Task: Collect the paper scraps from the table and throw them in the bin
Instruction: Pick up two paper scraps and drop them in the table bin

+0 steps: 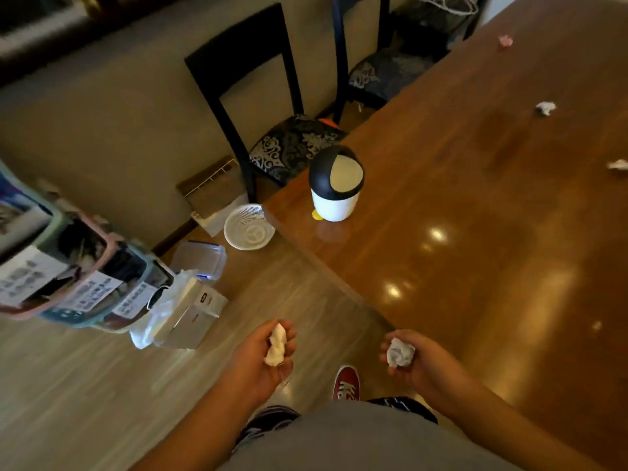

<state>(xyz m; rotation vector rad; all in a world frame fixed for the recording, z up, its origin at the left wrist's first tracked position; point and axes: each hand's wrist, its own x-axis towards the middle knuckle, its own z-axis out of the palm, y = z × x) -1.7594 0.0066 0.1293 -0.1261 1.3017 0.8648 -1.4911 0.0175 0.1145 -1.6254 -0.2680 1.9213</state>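
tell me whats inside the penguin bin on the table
Nothing can be seen inside the penguin bin: its cream swing flap covers the opening, hiding any contents. It stands near the table corner.

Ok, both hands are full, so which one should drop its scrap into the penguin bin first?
Probably the right hand: it holds its crumpled paper at the table edge, on the bin's side. The left hand with its scrap hangs over the floor, further off.

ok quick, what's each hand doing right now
Left hand: closed around a white paper scrap.
Right hand: closed around a crumpled white paper ball.
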